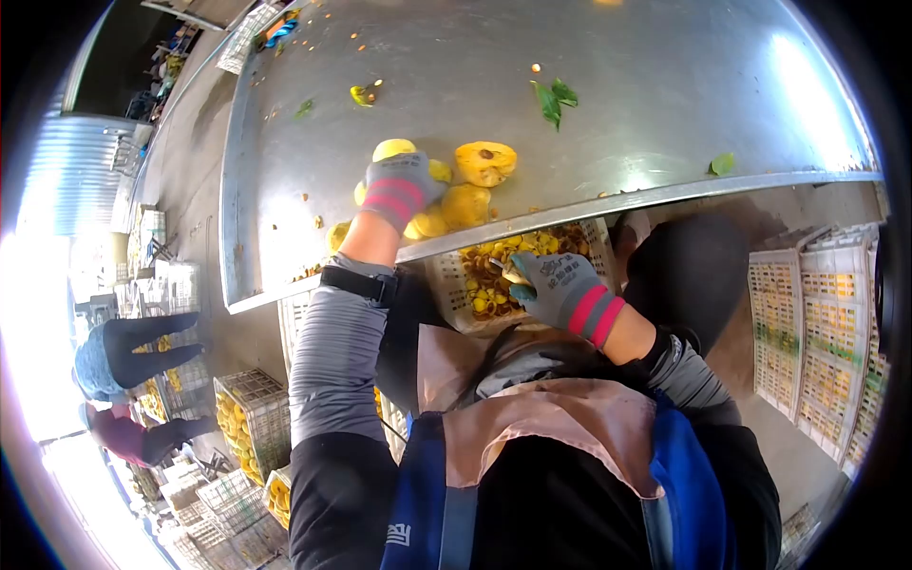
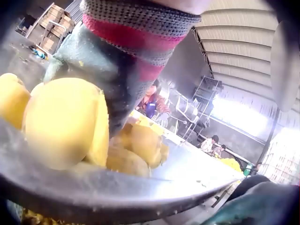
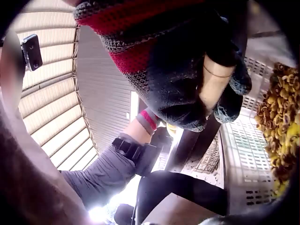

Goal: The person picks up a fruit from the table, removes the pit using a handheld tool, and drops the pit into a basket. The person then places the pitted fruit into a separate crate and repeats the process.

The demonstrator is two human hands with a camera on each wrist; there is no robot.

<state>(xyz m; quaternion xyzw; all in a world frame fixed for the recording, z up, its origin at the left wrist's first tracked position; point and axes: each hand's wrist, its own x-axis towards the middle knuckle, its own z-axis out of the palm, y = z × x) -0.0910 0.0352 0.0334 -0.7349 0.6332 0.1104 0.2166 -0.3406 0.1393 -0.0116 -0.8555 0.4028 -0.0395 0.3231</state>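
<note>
On the metal table, my gloved left hand reaches down into a cluster of yellow fruit. In the left wrist view a smooth yellow fruit stands in front of the glove, and the fingertips are hidden behind the fruit. A cut yellow fruit with a brown centre lies just right of that hand. My gloved right hand grips a small tool by its pale wooden handle, over a plastic crate of yellow and brown fruit scraps below the table's edge.
Green leaves and small bits are scattered over the table, which has a raised metal rim. White crates stand at the right; crates of yellow fruit stand on the floor at the left. Other people are beyond them.
</note>
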